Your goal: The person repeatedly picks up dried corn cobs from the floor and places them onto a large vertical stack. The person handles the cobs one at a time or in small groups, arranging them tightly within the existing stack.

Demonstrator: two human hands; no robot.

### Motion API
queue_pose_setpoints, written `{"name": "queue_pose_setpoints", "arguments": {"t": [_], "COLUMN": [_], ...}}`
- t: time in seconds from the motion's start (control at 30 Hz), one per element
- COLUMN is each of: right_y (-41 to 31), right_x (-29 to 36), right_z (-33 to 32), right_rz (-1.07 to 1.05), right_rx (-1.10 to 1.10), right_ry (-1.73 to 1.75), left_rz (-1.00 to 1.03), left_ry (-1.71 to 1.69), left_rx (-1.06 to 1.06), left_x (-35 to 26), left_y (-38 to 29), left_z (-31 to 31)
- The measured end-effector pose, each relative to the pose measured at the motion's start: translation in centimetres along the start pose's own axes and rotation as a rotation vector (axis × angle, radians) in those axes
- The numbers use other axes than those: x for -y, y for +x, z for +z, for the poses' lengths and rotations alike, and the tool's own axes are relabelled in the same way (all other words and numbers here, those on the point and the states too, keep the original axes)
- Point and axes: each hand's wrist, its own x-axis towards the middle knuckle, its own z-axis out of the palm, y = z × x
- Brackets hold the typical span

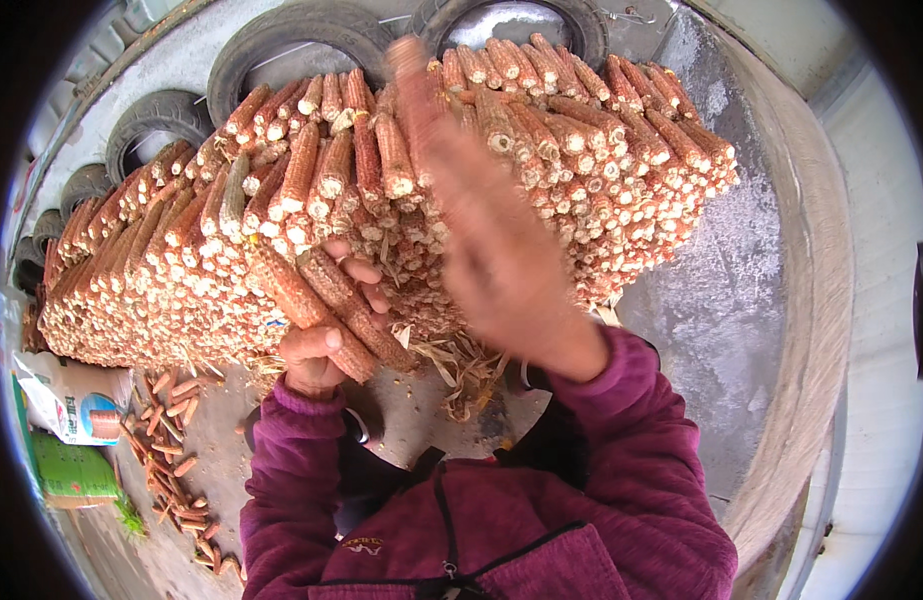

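Note:
My left hand [315, 352] grips two bare corn cobs side by side, its thumb across the orange-brown cob [304, 304] and its fingers behind the darker cob [356, 311]. Both cobs slant down to the right in front of the stack. Above the middle of the stacked corn cobs [581, 180], my right hand [506, 262] is raised and strongly blurred. A long reddish shape stretches from it towards the tyres; the blur hides whether this is a cob or extended fingers. The stacked cobs lie in layers with their pale ends facing me.
Old tyres [296, 37] line the back of the stack. Loose cobs [168, 465] litter the concrete floor at left, near a white printed sack [75, 401] and a green sack [71, 469]. Dry husks [461, 367] lie below the stack. A low wall [806, 300] curves along the right.

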Motion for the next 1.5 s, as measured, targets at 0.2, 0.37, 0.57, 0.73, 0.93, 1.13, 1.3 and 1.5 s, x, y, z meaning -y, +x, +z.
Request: {"name": "queue_pose_setpoints", "arguments": {"t": [0.2, 0.37, 0.57, 0.73, 0.93, 1.13, 1.3, 1.5], "right_y": [2.4, 2.9, 2.9, 3.6, 3.6, 2.7, 2.3, 3.1], "right_x": [-7.0, -10.2, -12.5, -12.8, -13.5, -15.3, -15.5, -8.5], "right_z": [-9.5, -10.9, -10.5, -10.0, -9.0, -7.8, -7.0, -6.4], "right_rz": [0.454, 0.614, 0.498, 0.480, 0.497, 0.298, 0.233, -0.049], "right_rx": [-0.091, 0.032, 0.197, 0.204, 0.241, 0.254, 0.236, -0.024], "right_ry": [-0.104, -0.188, -0.409, -0.465, -0.522, -0.630, -0.709, -0.625], "left_rz": [-0.048, -0.088, -0.121, -0.145, -0.201, -0.231, -0.239, -0.319], "left_ry": [-0.074, -0.099, -0.074, -0.050, -0.032, 0.051, 0.014, -0.106], "left_rx": [-0.004, 0.003, -0.004, -0.040, 0.065, 0.063, -0.010, 0.020], "left_x": [-0.1, 0.2, 0.2, 0.5, 0.7, 0.9, 0.8, 0.8], "left_y": [0.2, 0.4, 0.3, 0.5, 0.7, 0.4, 0.1, 0.0], "left_z": [-0.3, -0.6, -0.9, -0.6, 0.2, 0.8, 0.7, 0.0]}}
